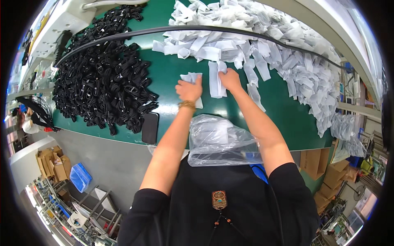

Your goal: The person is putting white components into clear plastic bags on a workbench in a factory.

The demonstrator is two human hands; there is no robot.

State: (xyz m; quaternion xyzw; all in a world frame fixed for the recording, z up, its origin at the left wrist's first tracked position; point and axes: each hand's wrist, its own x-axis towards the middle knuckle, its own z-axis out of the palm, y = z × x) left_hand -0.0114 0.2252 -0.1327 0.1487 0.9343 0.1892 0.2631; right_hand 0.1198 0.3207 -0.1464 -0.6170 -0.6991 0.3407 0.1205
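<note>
Here, pinching 1 flat, oblong, translucent white packet (214, 82) near its far right edge with the bare right hand (231, 80), with thumb and fingertips together on it. On or just above the glossy green tabletop (166, 76), beside the heap of similar white packets (230, 18), with long axis running away from the body. Clutching another crumpled white packet (199, 103) in the bare left hand (188, 89), with fingers curled around it; showing at 2 ends, far and near.

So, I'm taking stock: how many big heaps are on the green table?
2: a heap of coiled black cables on the left, and a heap of white packets across the far side and right. More could lie beyond the upper edge.
</note>
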